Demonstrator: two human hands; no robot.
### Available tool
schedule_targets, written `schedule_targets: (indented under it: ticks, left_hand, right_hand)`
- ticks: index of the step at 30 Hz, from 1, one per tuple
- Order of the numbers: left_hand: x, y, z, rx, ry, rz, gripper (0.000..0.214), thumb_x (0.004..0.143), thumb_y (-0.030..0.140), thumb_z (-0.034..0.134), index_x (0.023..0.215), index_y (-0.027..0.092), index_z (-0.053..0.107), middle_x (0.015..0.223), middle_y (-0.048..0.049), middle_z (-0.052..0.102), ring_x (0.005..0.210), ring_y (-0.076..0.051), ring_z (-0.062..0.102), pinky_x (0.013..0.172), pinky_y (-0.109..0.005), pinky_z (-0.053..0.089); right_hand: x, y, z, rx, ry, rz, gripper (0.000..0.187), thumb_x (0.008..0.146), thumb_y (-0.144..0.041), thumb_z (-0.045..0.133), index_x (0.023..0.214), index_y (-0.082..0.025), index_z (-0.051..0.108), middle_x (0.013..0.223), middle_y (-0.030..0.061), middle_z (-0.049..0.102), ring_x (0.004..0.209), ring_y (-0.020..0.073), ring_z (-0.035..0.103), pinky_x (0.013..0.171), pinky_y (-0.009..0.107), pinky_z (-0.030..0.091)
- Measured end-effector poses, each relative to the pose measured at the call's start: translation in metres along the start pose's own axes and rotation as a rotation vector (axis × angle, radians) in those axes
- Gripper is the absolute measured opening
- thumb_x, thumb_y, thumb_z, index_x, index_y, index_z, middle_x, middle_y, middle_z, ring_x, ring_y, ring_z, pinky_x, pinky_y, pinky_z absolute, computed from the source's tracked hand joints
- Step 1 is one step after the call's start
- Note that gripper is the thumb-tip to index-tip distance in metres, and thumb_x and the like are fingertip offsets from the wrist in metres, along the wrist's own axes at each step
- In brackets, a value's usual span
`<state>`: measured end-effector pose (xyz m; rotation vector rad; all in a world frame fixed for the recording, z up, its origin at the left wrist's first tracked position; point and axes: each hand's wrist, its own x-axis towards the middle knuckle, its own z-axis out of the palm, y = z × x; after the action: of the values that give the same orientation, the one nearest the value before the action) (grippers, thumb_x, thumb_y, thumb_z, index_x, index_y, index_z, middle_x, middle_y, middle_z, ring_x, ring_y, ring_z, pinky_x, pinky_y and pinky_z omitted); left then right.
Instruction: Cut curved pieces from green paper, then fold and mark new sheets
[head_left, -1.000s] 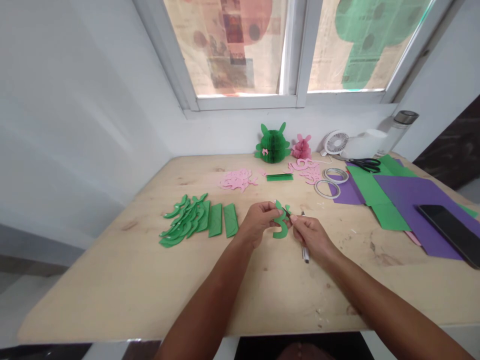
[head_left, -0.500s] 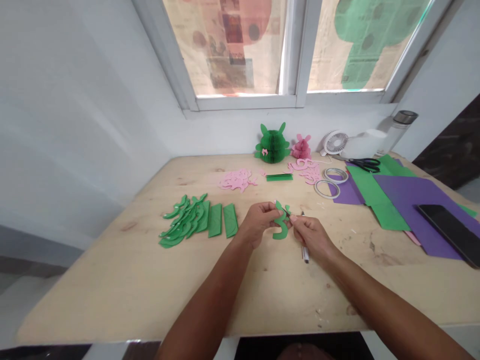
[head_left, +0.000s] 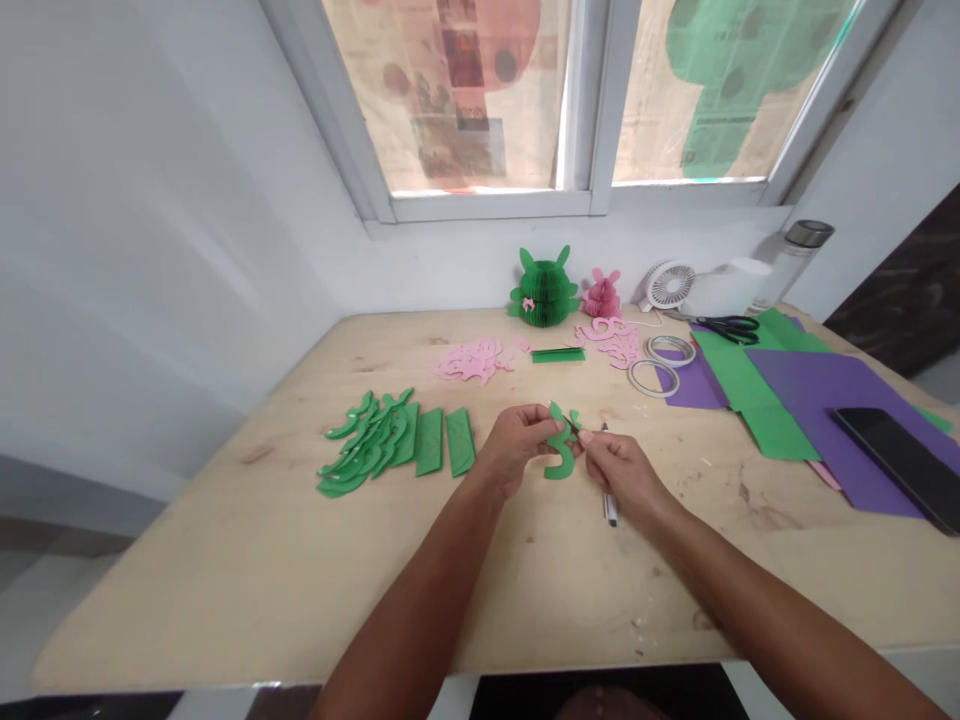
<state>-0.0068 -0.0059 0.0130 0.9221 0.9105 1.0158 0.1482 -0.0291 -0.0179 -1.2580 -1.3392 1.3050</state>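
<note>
Over the middle of the wooden table (head_left: pixel 225 560), both my hands pinch one small green paper cut-out (head_left: pixel 561 450) with curved lobes. My left hand (head_left: pixel 514 445) grips its left side, fingers closed. My right hand (head_left: pixel 622 470) pinches its upper right edge, fingers closed. A pen (head_left: pixel 610 500) lies on the table under my right hand. To the left lies a pile of green cut-out pieces (head_left: pixel 371 440) with two folded green strips (head_left: pixel 446 440) beside it.
Pink cut-outs (head_left: pixel 472 358) and another pink heap (head_left: pixel 615 340), a green strip (head_left: pixel 559 354), tape rolls (head_left: pixel 664 362), a green paper figure (head_left: pixel 545 290), a pink one (head_left: pixel 602 295), a fan (head_left: pixel 670 285), scissors (head_left: pixel 731 327), purple and green sheets (head_left: pixel 810 390), a phone (head_left: pixel 900 460).
</note>
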Motion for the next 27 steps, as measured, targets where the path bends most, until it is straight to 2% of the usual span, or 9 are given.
schedule_targets:
  ticks: [10, 17, 22, 27]
  left_hand:
    - [-0.001, 0.000, 0.000, 0.015, 0.014, -0.002, 0.029, 0.057, 0.030, 0.077, 0.060, 0.015, 0.052, 0.065, -0.0021, 0.064, 0.059, -0.012, 0.060, 0.061, -0.027, 0.048]
    - [0.000, -0.002, 0.000, 0.049, 0.031, -0.007, 0.032, 0.056, 0.034, 0.079, 0.062, 0.015, 0.055, 0.065, -0.0009, 0.061, 0.058, -0.010, 0.055, 0.057, -0.024, 0.047]
    - [0.000, -0.005, 0.004, 0.099, -0.027, -0.036, 0.031, 0.056, 0.035, 0.078, 0.062, 0.014, 0.057, 0.064, -0.0010, 0.059, 0.059, -0.010, 0.055, 0.054, -0.022, 0.046]
    - [0.001, -0.011, 0.007, 0.188, -0.092, -0.071, 0.026, 0.057, 0.034, 0.076, 0.062, 0.014, 0.060, 0.058, 0.0008, 0.057, 0.049, -0.007, 0.050, 0.048, -0.020, 0.040]
  right_hand:
    - [0.000, 0.000, 0.000, 0.036, 0.027, 0.008, 0.048, 0.078, -0.062, 0.056, 0.062, -0.017, 0.060, 0.041, -0.0072, 0.032, 0.041, 0.0073, 0.023, 0.041, 0.023, 0.015]
    - [0.002, 0.001, -0.003, 0.136, 0.084, 0.028, 0.047, 0.081, -0.061, 0.052, 0.072, -0.016, 0.062, 0.045, -0.0077, 0.033, 0.041, 0.0068, 0.021, 0.040, 0.024, 0.013]
    - [0.003, 0.001, -0.003, 0.217, 0.094, 0.015, 0.037, 0.074, -0.054, 0.064, 0.072, -0.017, 0.061, 0.048, -0.0088, 0.031, 0.043, 0.0065, 0.019, 0.041, 0.024, 0.012]
    - [0.005, 0.004, -0.004, 0.211, 0.139, -0.003, 0.033, 0.066, -0.048, 0.074, 0.074, -0.018, 0.061, 0.051, -0.0086, 0.035, 0.045, 0.0066, 0.022, 0.043, 0.024, 0.015]
